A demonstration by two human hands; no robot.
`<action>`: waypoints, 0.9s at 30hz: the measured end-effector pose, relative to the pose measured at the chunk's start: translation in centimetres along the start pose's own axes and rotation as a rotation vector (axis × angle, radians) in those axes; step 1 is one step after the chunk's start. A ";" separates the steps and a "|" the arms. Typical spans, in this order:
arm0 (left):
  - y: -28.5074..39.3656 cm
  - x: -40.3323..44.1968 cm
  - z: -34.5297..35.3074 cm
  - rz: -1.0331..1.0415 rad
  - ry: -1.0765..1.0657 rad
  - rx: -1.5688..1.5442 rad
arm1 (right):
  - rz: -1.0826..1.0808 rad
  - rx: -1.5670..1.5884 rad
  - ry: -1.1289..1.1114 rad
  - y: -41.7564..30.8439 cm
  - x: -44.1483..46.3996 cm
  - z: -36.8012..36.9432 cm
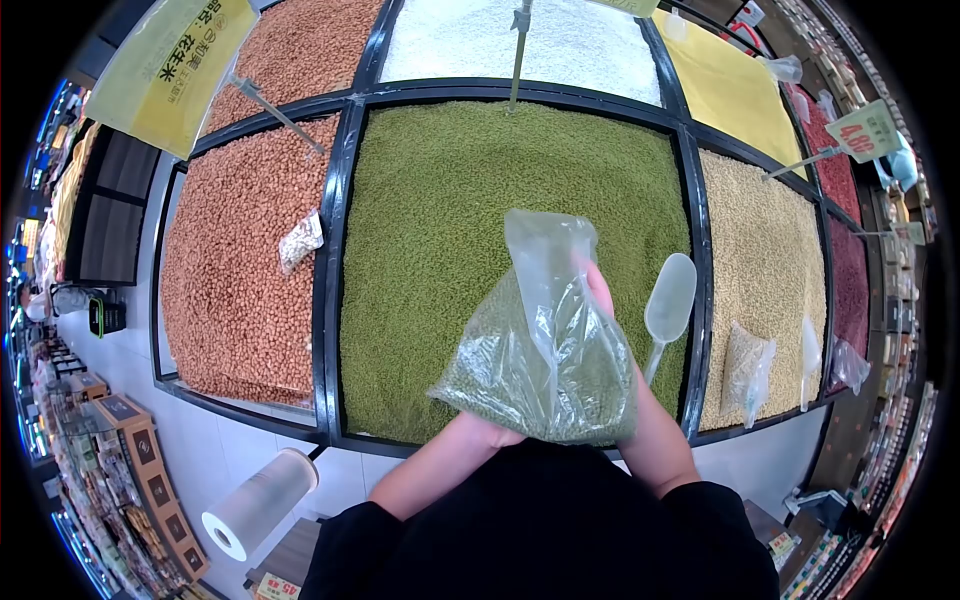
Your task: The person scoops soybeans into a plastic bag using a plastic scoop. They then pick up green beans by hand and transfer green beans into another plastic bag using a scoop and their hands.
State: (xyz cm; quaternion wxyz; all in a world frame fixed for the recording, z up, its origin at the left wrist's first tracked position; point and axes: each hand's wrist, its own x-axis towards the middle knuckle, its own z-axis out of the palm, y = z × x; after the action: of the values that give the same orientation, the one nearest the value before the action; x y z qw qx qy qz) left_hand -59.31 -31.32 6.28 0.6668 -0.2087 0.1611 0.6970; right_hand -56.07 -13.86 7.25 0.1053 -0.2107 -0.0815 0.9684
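Observation:
A clear plastic bag (pixel 545 350) filled with green beans is held up over the bin of loose green beans (pixel 430 200). Under its lower left part is my left hand (pixel 490 432), mostly hidden by the bag and closed round its underside. My right hand (pixel 598 288) grips the right side near the bag's loose upper end, with only a finger or so showing. A translucent scoop (pixel 670 300) lies on the beans just right of the bag, handle toward me.
Black dividers (pixel 335 250) frame the bins. Peanuts (pixel 235 240) with a small packet (pixel 300 240) are at left, pale grains (pixel 765 250) with bags at right. A roll of plastic bags (pixel 262 503) stands at lower left. Price signs (pixel 865 132) rise on rods.

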 end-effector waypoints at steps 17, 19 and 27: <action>-0.1 -0.3 0.4 -0.007 -0.042 -0.015 | -0.100 -0.127 0.069 1.1 -0.3 -0.9; -0.2 -0.3 0.4 -0.006 -0.050 -0.020 | -0.099 -0.123 0.075 1.3 -0.4 -1.1; -0.2 -0.6 1.2 0.006 -0.030 -0.004 | -0.094 -0.113 0.085 1.6 -0.9 -1.4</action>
State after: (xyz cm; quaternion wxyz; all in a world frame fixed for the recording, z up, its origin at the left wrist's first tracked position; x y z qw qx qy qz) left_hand -59.19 -31.22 7.57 0.6665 -0.1990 0.1500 0.7026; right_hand -54.98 -15.41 6.01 0.1420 -0.2531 -0.1411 0.9465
